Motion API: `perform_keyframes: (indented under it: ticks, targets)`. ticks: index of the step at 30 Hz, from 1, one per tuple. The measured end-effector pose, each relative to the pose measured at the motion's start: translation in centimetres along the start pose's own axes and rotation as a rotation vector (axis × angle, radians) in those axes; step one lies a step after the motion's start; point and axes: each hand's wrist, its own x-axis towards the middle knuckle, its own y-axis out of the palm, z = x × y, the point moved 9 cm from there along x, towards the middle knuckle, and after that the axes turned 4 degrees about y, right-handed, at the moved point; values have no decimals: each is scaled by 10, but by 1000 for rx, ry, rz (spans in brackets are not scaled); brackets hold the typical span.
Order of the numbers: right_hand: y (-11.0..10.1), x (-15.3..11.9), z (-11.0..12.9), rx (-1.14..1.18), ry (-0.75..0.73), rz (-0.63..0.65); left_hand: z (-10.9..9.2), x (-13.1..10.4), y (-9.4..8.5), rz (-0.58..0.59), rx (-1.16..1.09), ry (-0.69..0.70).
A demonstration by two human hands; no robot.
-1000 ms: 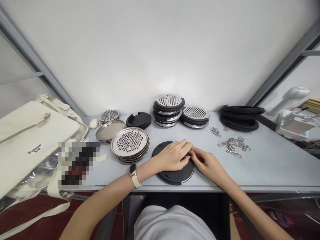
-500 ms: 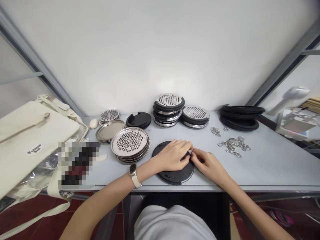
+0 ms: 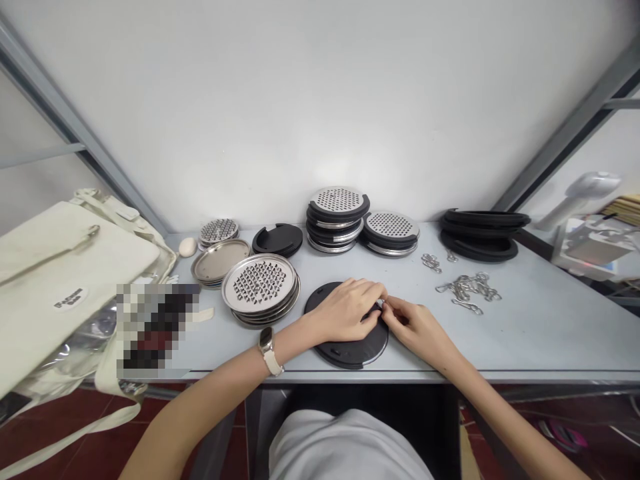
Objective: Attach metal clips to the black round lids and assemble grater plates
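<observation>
In front of me a black round plastic base (image 3: 357,353) lies flat on the table, with small raised tabs near its rim. My left hand (image 3: 347,310) rests across it, thumb and fingers curled in at its right side. The fingers of my right hand (image 3: 407,323) are pinched together at that same rim, touching the left fingertips. A small shiny metal piece (image 3: 380,303) shows between the two hands; its shape is mostly hidden. To the left stands a stack of round metal grater discs (image 3: 260,283). Metal hooks (image 3: 470,288) lie in a loose pile at right.
Behind are stacks of grater discs set in black holders (image 3: 340,200) (image 3: 393,227), a lone black holder (image 3: 277,240), and plain metal discs (image 3: 220,260). Black rings (image 3: 480,243) are piled at the right. A cream bag (image 3: 65,280) covers the left end, beside a white oval object (image 3: 188,247).
Both hands stay at the rim of the black base, with only slight finger movement. Less of the small metal piece shows between the fingertips now.
</observation>
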Motion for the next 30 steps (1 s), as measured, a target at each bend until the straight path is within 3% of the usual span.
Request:
perform_keyframes:
  ticks: [30]
  targets:
    - [-3, -1, 3, 38, -21, -37, -2, 0, -1, 8, -3, -8]
